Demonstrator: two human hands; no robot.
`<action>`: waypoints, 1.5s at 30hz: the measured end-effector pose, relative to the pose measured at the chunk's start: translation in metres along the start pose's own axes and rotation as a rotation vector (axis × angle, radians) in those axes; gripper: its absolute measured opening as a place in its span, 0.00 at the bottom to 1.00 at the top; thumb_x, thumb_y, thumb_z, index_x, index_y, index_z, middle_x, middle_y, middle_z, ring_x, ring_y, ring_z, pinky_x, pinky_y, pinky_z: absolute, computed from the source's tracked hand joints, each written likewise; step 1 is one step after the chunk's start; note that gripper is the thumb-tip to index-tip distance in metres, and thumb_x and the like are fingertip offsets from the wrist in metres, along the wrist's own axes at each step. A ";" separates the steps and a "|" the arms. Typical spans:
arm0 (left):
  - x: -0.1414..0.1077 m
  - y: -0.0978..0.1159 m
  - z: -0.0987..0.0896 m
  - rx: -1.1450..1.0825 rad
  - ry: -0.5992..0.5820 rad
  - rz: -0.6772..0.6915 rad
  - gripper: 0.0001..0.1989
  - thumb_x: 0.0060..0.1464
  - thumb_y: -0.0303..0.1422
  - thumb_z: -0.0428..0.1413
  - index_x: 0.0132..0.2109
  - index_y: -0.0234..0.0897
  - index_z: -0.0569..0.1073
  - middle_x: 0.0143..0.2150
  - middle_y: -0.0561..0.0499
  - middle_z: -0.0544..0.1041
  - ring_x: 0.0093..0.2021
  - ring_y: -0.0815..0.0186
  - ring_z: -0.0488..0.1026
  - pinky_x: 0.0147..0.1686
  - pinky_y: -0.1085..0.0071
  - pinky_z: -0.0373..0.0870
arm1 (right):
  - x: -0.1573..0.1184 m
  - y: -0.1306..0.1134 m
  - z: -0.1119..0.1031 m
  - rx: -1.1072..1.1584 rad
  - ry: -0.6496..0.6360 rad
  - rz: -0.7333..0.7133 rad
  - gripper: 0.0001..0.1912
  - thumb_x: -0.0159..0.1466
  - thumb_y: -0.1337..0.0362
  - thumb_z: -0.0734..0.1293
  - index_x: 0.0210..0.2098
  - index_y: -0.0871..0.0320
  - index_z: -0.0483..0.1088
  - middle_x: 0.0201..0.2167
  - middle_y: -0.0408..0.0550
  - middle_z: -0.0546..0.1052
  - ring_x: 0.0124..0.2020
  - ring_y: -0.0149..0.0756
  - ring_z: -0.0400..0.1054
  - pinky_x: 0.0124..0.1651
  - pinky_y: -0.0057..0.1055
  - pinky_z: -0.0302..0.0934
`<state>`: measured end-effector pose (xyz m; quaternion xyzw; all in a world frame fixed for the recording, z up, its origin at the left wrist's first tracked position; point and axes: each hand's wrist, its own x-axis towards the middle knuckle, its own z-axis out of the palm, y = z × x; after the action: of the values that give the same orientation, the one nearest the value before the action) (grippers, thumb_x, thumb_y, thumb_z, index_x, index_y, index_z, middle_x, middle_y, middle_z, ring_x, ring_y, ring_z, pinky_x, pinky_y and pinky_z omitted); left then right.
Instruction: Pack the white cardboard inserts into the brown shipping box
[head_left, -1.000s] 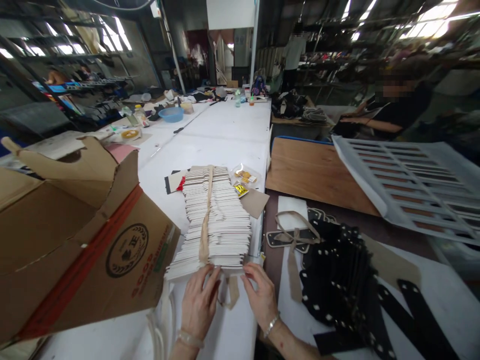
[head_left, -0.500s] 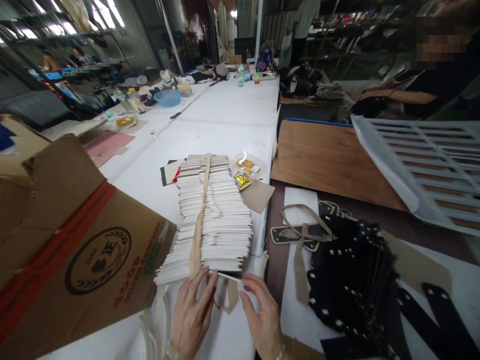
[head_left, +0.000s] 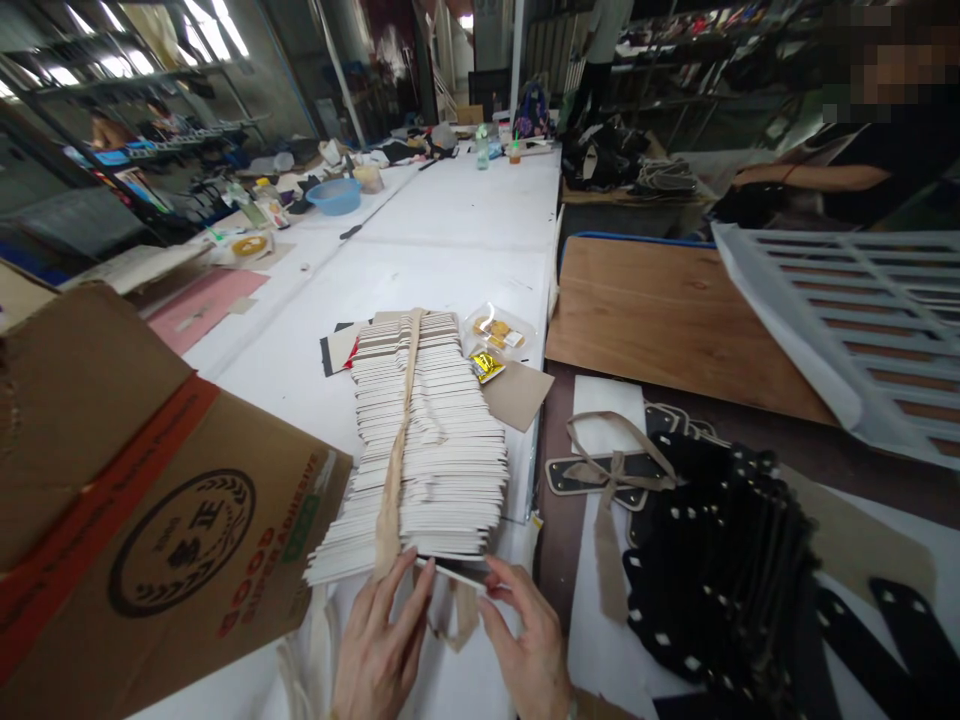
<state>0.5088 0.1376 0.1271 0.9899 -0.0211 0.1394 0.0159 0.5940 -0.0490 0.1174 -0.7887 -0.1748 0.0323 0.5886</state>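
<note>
A long stack of white-edged flat pieces (head_left: 450,470) lies on the white table, with a beige ribbon (head_left: 395,470) running along its top. At its near end, one thin white-edged piece (head_left: 459,575) spans the space between my hands, slightly apart from the rest. My left hand (head_left: 384,635) has its fingertips closed at that piece's left end, beside the ribbon. The right end is pinched between the thumb and fingers of my right hand (head_left: 526,635). Below the piece hangs a loop of beige ribbon (head_left: 463,612). What lies under my palms is hidden.
A cardboard box (head_left: 187,520) stands close on the left. On the right are a pile of black studded straps (head_left: 720,560), a wooden board (head_left: 675,320) and a white slatted rack (head_left: 862,330). Snack packets (head_left: 487,366) lie beyond the stack. A person's arm (head_left: 832,178) shows at far right.
The near piece tilts a little more and its gap from the stack has widened slightly. Both hands keep their places at its ends. The view has shifted slightly.
</note>
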 end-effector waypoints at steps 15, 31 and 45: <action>0.004 0.004 -0.001 0.014 -0.007 -0.029 0.30 0.54 0.22 0.52 0.63 0.44 0.59 0.58 0.41 0.66 0.55 0.62 0.67 0.48 0.66 0.72 | -0.004 -0.003 -0.001 -0.016 -0.068 0.047 0.12 0.62 0.66 0.66 0.46 0.53 0.67 0.35 0.44 0.75 0.35 0.33 0.71 0.38 0.25 0.69; 0.003 0.003 0.001 0.014 0.006 -0.035 0.31 0.56 0.24 0.51 0.65 0.47 0.56 0.57 0.43 0.70 0.54 0.61 0.70 0.48 0.67 0.70 | 0.003 -0.009 -0.008 -0.058 -0.119 -0.113 0.22 0.66 0.67 0.62 0.59 0.53 0.63 0.44 0.51 0.74 0.46 0.36 0.71 0.47 0.27 0.69; 0.005 0.006 0.001 0.018 -0.004 -0.056 0.31 0.55 0.24 0.52 0.64 0.46 0.58 0.57 0.42 0.68 0.54 0.61 0.68 0.47 0.67 0.72 | 0.002 -0.009 -0.006 -0.085 -0.123 -0.107 0.11 0.64 0.67 0.64 0.46 0.55 0.70 0.41 0.51 0.74 0.44 0.38 0.71 0.46 0.31 0.69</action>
<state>0.5136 0.1314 0.1282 0.9904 0.0079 0.1373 0.0106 0.5948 -0.0516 0.1279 -0.7990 -0.2538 0.0418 0.5435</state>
